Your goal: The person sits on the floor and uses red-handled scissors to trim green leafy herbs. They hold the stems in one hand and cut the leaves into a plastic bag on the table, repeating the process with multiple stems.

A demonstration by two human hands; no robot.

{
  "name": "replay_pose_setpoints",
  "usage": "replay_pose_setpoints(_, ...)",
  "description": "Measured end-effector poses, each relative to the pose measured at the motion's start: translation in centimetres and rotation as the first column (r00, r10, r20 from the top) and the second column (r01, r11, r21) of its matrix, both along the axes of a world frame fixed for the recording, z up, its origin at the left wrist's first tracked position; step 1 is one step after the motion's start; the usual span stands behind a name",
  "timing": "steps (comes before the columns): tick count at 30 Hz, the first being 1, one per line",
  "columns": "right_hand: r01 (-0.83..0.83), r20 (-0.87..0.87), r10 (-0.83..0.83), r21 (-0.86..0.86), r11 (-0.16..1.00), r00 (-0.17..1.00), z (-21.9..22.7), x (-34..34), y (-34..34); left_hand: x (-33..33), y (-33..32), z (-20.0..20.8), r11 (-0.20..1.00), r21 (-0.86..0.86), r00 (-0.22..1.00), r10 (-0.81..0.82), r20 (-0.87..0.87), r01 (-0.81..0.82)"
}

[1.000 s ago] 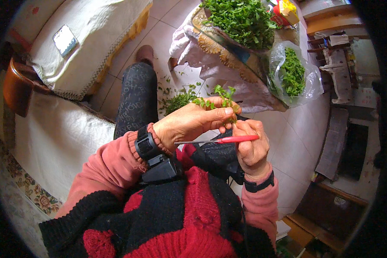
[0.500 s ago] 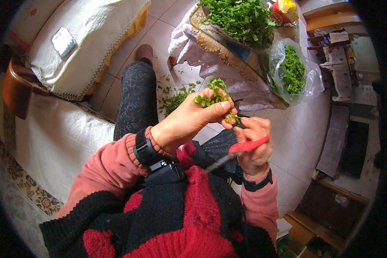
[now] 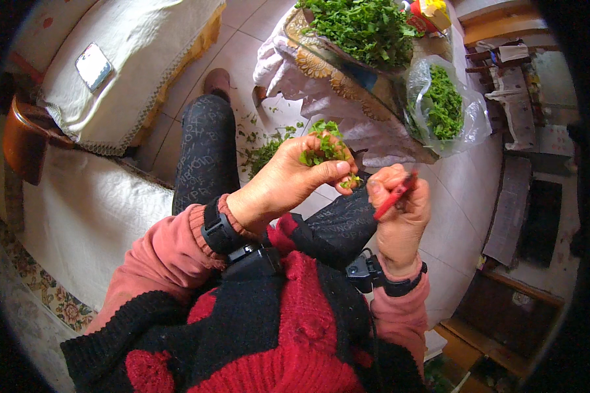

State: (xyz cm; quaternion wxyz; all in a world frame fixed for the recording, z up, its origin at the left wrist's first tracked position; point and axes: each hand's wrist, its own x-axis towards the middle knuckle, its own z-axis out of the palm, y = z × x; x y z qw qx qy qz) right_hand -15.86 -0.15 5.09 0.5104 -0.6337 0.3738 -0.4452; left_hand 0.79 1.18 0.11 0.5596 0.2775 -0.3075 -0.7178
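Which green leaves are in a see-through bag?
The bagged pile, right of the big heap: a clear bag surrounds it. The big heap, floor pile and leaves in the left hand show no bag.

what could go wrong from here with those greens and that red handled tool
The red-handled tool in the right hand is close to the left hand, so a slip might nick it, though no blade can be made out. The leafy sprigs could drop onto the floor, among the scattered greens.

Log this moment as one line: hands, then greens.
left hand: pinching leafy sprigs | right hand: gripping red-handled tool | greens heap: on table | bagged greens: near heap
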Motion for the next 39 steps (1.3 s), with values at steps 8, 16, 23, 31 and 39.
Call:
replay_pose_setpoints(8,-0.049,0.009,0.050,-0.023,0.999,0.999,0.3,-1.9,-0.5,0.6,-0.1,0.0,0.998,0.040,0.996,0.052,-0.066,-0.050)
replay_pose_setpoints(16,-0.102,-0.232,0.104,0.019,0.995,0.967,-0.5,-1.0,-0.4,0.2,0.3,0.0,1.000,-0.013,0.998,0.019,0.061,-0.018)
replay_pose_setpoints(23,-0.062,-0.052,0.063,0.007,0.998,0.997,-0.5,-1.0,-0.6,0.3,0.1,-0.2,0.999,0.031,0.999,0.040,0.029,-0.041)
replay_pose_setpoints(31,-0.109,-0.238,0.102,-0.017,0.994,0.966,-1.0,-1.0,-0.5,0.3,0.2,0.0,1.000,-0.029,0.997,0.005,0.078,-0.003)
replay_pose_setpoints(39,-0.013,0.001,0.013,0.078,0.997,1.000,-0.2,-0.8,-0.6,0.5,0.2,0.3,0.996,0.086,1.000,-0.014,-0.028,0.016)
